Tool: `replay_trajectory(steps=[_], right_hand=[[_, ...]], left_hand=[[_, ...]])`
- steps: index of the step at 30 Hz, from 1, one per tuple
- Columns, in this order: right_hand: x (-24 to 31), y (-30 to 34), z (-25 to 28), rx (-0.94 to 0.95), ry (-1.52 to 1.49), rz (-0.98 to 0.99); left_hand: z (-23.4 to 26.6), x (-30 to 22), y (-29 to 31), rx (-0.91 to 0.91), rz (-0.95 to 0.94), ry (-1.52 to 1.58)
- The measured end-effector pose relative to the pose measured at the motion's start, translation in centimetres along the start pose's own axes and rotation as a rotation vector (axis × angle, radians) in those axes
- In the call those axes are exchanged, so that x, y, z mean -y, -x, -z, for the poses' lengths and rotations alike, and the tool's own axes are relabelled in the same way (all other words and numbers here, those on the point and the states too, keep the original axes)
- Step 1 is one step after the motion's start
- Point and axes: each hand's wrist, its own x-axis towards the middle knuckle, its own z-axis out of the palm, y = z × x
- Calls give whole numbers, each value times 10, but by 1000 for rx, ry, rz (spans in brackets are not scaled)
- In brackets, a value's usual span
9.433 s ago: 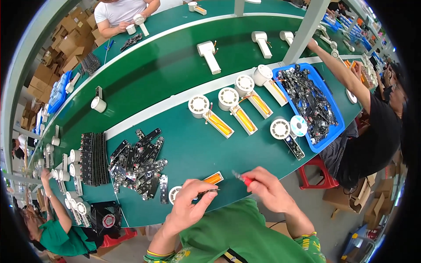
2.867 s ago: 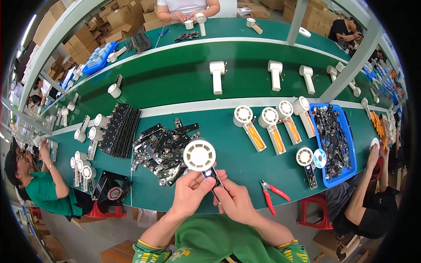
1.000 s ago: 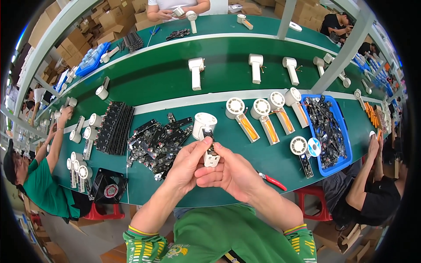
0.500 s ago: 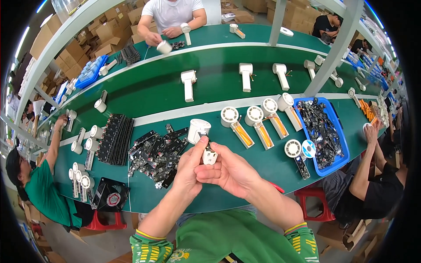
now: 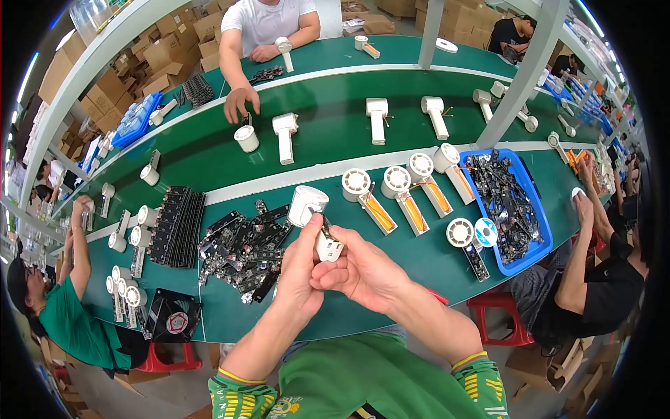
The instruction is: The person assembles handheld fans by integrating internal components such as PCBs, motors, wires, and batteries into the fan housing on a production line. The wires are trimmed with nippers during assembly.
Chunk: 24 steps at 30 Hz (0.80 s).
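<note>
Just above the near worktop I hold a white handheld fan (image 5: 306, 202), its round head pointing away from me and its handle end toward me. My left hand (image 5: 300, 272) is closed on the handle from the left, thumb on top by a dark circuit board strip. From the other side my right hand (image 5: 366, 274) grips the same handle, thumb pressing near its end and fingers curled beneath. My fingers hide much of the handle. Beside my left hand lies a loose heap of black circuit boards (image 5: 244, 248).
Several open white fans with orange cells (image 5: 377, 213) stand right of centre. A blue tray (image 5: 546, 241) holds more boards, with another fan (image 5: 460, 234) beside it. Stacked boards (image 5: 178, 227) lie left. Across the green belt (image 5: 324, 119), carrying fans, a co-worker's hand (image 5: 241, 103) reaches over; others sit alongside.
The co-worker opposite has put a white fan down on the belt, fingers now spread above it. The fan in my hands has tilted slightly; both my hands keep hold of it.
</note>
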Motion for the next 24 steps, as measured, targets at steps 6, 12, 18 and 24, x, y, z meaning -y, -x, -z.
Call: replay_trajectory(steps=[6, 12, 18, 24], right_hand=[[-4, 2, 2, -69, 91, 9], [-10, 11, 4, -66, 420, 128], [-25, 18, 9, -111, 824, 418], [-18, 10, 19, 25, 653, 293]], left_hand=[[9, 1, -7, 74, 22, -46], [9, -6, 2, 202, -156, -169], [26, -3, 3, 265, -366, -339], [26, -12, -2, 247, -349, -341]])
